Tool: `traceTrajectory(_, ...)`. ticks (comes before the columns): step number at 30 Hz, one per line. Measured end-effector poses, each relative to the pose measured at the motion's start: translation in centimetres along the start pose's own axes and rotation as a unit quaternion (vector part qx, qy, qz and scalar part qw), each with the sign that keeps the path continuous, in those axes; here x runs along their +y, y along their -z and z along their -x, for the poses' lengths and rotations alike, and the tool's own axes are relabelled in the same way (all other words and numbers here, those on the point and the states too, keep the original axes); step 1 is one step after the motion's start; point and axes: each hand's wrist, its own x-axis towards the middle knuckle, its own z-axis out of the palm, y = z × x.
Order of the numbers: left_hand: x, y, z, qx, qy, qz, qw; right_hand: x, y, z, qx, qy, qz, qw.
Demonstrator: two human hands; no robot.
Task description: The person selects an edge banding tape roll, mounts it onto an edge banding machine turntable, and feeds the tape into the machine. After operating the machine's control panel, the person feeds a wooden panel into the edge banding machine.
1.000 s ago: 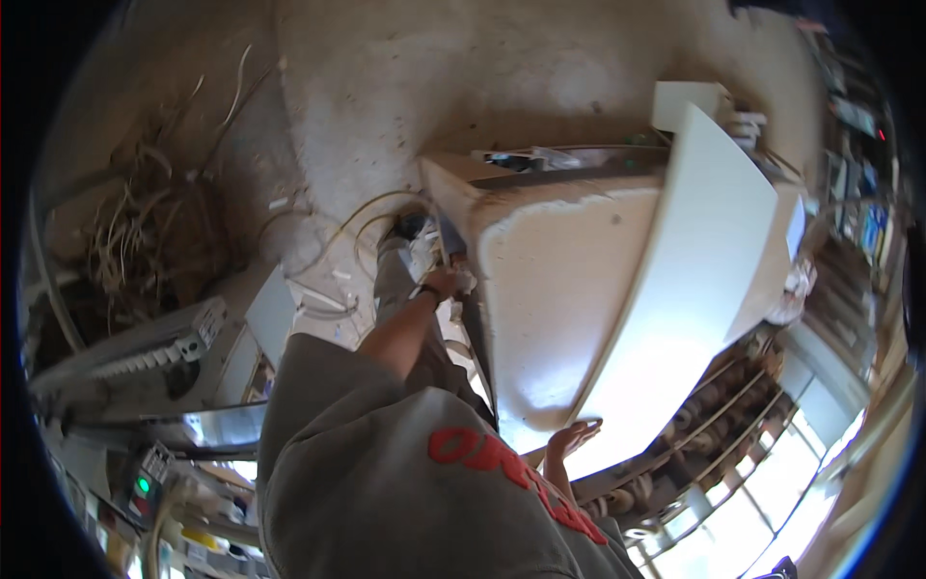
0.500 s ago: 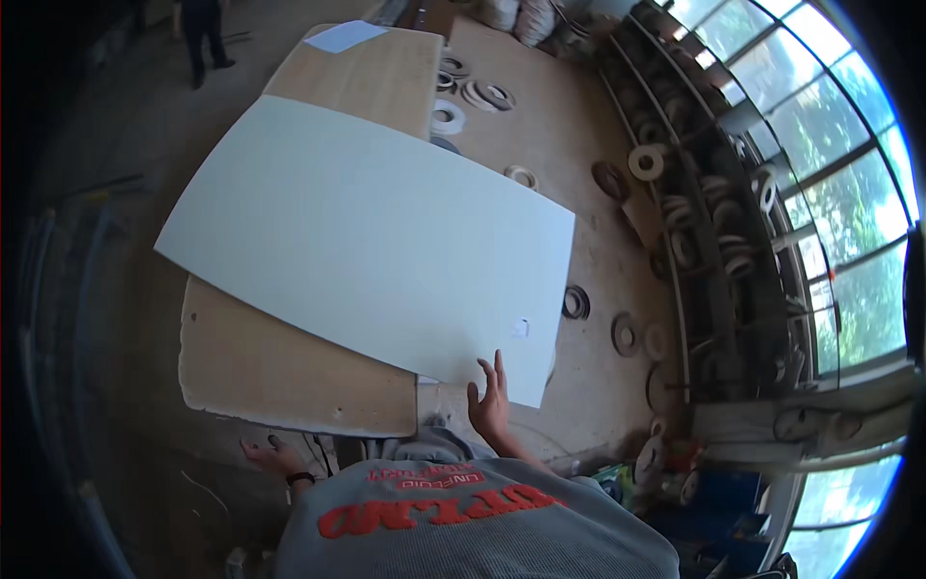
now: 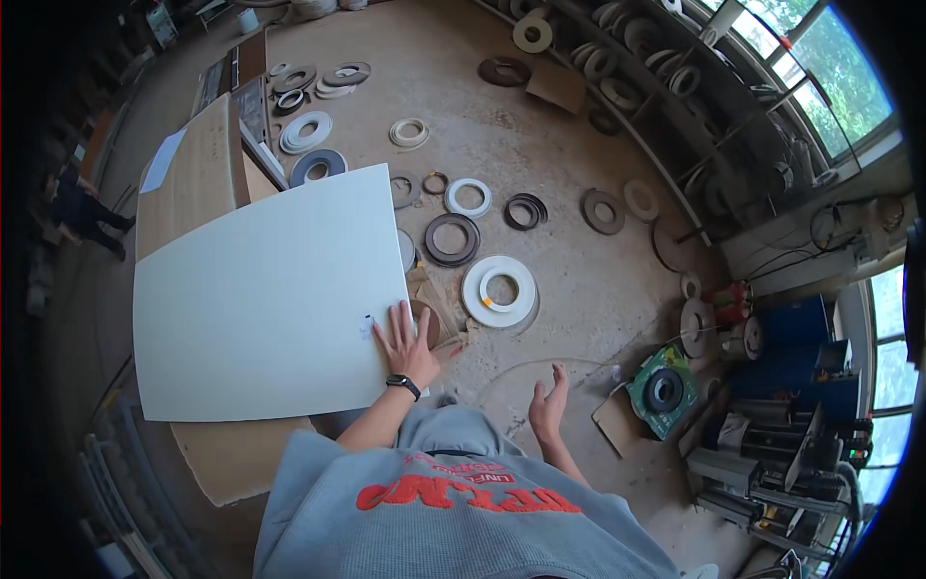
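A large pale white board (image 3: 260, 299) lies flat on a wooden work table (image 3: 227, 454), reaching past its right edge. My left hand (image 3: 410, 349), with a dark watch on the wrist, rests palm down on the board's near right corner with its fingers spread. Close to its fingertips is a small mark (image 3: 367, 328) on the board's surface. My right hand (image 3: 549, 405) hangs in the air to the right of the board, fingers loosely stretched, holding nothing.
Rolls of edge-banding strip, such as a white one (image 3: 521, 307) and a brown one (image 3: 451, 239), lie about the floor. A rack (image 3: 617, 106) of more rolls lines the far right. A green box (image 3: 664, 391) sits at right. Far left stands another person (image 3: 82, 212).
My view has swung to the right, so the board now appears further left. My left hand has come onto the board's right corner; my right hand has moved away from the board.
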Motion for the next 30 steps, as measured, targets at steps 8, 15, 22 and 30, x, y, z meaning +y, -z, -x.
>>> traceTrajectory(8,-4.7,0.1,-6.7,-0.005,0.088,-0.037,0.995,3.0,1.4,-6.2,-0.019,-0.083,-0.058,0.995)
traceTrajectory(15,-12.1,-0.6,-11.3,0.040,0.248,-0.100,0.963,11.5,2.4,-16.2,-0.091,-0.082,-0.018,0.992)
traceTrajectory(22,-5.7,-3.2,-21.8,0.056,0.413,-0.078,0.905,34.5,8.7,-22.7,-0.271,-0.397,-0.014,0.877)
traceTrajectory(30,6.2,-10.8,-33.2,-0.218,0.249,0.338,0.881,37.7,14.4,-39.4,-0.281,-0.378,-0.017,0.882)
